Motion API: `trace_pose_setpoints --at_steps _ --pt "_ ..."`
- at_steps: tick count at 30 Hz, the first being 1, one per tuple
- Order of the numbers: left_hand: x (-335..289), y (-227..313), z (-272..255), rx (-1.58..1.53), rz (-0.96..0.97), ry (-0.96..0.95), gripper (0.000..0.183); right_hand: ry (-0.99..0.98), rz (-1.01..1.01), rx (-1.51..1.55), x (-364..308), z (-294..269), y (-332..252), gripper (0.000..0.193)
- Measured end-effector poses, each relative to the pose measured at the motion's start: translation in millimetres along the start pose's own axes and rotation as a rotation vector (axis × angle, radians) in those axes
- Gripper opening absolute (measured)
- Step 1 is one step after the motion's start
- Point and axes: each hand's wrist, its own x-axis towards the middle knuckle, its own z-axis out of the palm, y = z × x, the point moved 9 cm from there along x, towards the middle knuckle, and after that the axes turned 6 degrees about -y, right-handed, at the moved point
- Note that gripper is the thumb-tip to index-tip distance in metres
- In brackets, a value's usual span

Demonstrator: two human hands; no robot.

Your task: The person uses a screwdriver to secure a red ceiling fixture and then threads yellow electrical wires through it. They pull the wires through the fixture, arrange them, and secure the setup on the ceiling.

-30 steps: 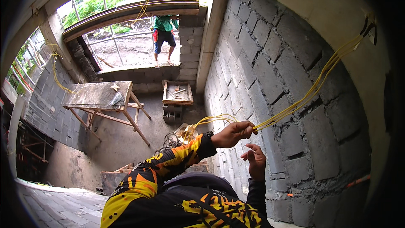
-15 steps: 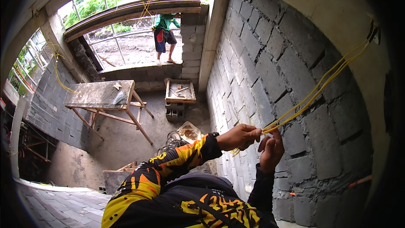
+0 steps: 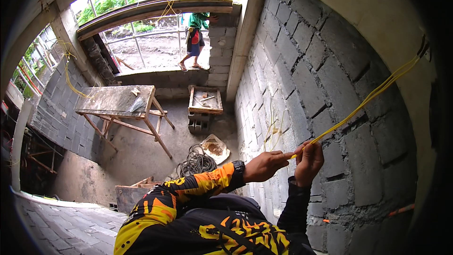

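Thin yellow wires point(image 3: 363, 101) stretch from the concrete beam at the upper right down to my hands in front of the block wall. My right hand point(image 3: 309, 163) is closed round the wire bundle. Just to its left, my left hand point(image 3: 269, 165) pinches the same wires, its fingertips almost touching the right hand. Between the hands the strands lie close together. Loose, curled wire ends point(image 3: 272, 130) stick up beyond my left hand, against the wall.
The grey block wall point(image 3: 302, 85) rises close at the right. A wooden work table point(image 3: 113, 99) stands at the left, a tool tray point(image 3: 206, 99) on blocks at the back. Coiled black hose point(image 3: 196, 162) and an open sack point(image 3: 216, 148) lie below. Another person point(image 3: 194, 40) is outside the window opening.
My right hand has closed on the wires, and the spread strands are now drawn into one tight bundle. The loose ends have swung up. The person outside has turned and shifted their legs.
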Motion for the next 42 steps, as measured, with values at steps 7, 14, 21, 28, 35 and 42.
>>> trace_pose_setpoints --at_steps 7,14,21,28,35,42 --pt "-3.1 -39.1 3.9 -0.206 -0.188 -0.387 0.040 0.010 0.065 0.102 5.4 -5.6 14.2 0.026" --pt "-48.3 -64.3 29.4 -0.895 -0.488 -0.412 0.036 0.000 0.065 0.065 6.4 -11.5 21.0 0.030" --pt "-18.5 -69.4 -7.2 -0.090 -0.196 -0.211 0.028 0.018 0.086 -0.078 2.0 -3.1 35.9 0.027" --pt "-27.9 -80.6 -9.8 -0.102 -0.269 -0.159 0.029 -0.082 0.176 -0.047 -16.3 16.5 64.7 0.024" --pt "-26.0 -79.4 -6.3 -0.006 -0.214 -0.313 0.023 -0.190 0.309 0.279 -16.0 12.3 78.0 0.031" --pt "-54.2 -95.8 -3.8 0.456 -0.009 -0.297 0.028 -0.096 0.299 0.224 -13.8 9.0 82.8 0.030"
